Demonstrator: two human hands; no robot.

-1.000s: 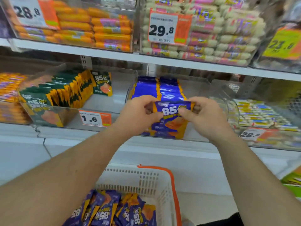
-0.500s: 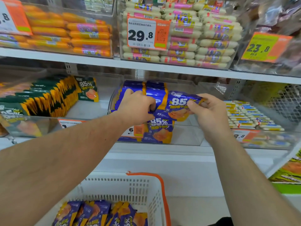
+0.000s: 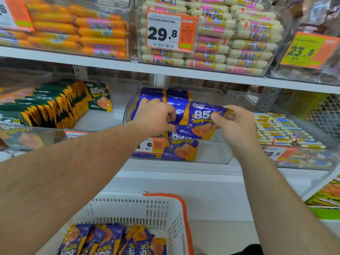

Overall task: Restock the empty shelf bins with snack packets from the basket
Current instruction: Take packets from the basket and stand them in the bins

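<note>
A purple and yellow snack packet [image 3: 201, 117] marked 85% is held over the clear shelf bin [image 3: 211, 153] on the middle shelf. My right hand [image 3: 235, 126] pinches its right edge. My left hand [image 3: 156, 116] grips its left side, with its fingers curled against the rows of purple packets [image 3: 176, 97] standing in the bin. One more purple packet [image 3: 182, 150] stands at the bin's front wall. Below, a white basket [image 3: 158, 212] with an orange handle holds several more purple packets [image 3: 114, 240].
A bin of green packets [image 3: 55, 103] sits to the left and a bin of small sausage sticks [image 3: 281, 129] to the right. The upper shelf carries orange sausages [image 3: 82, 30] and white sausages [image 3: 230, 43] behind price tags. A white ledge runs under the bins.
Both hands have carried the packet up from the bin's front and tilted it over the rows inside. The view has shifted, so the shelf sits lower in frame.
</note>
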